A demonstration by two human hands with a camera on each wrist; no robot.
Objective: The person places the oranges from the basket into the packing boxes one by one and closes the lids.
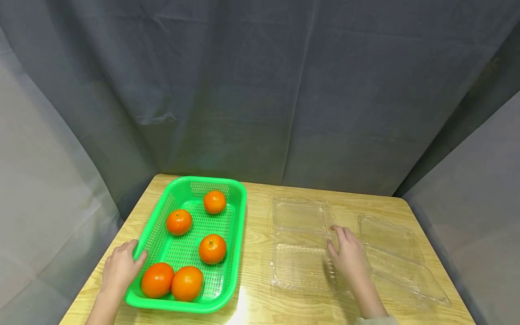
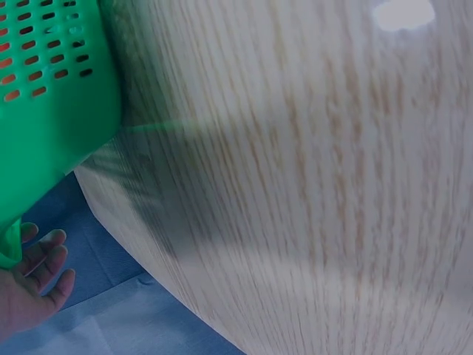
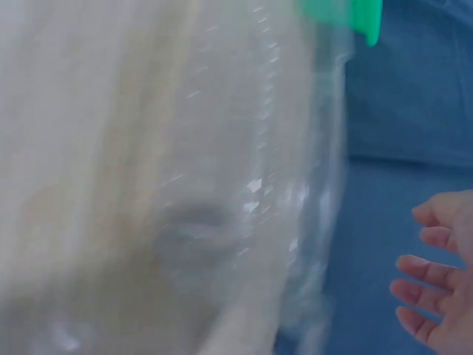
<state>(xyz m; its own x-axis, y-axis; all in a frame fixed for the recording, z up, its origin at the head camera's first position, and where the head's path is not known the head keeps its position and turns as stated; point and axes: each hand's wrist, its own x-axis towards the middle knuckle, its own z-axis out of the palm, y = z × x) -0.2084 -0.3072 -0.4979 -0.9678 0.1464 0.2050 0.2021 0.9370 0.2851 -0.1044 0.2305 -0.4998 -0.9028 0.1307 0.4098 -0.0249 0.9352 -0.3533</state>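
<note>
Lower left, the left hand [image 1: 119, 267] grasped a green rectangular plastic basket [image 1: 240, 225] of round oranges [image 1: 187, 284], seemingly steadying it; lower right, the right hand [image 1: 350, 253], fingers loose, hung by a clear plastic container [image 1: 300, 266].

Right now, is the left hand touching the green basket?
Touching. The head view shows the left hand gripping the green basket by its rim, thumb on top.

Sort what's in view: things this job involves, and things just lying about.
Likely part of the job:
- green basket, left hand at its rim
- five oranges inside it
- open clear container, right hand at its right edge

Apparently just there:
- second clear container, farther right, perhaps a spare
- grey curtain behind
</note>
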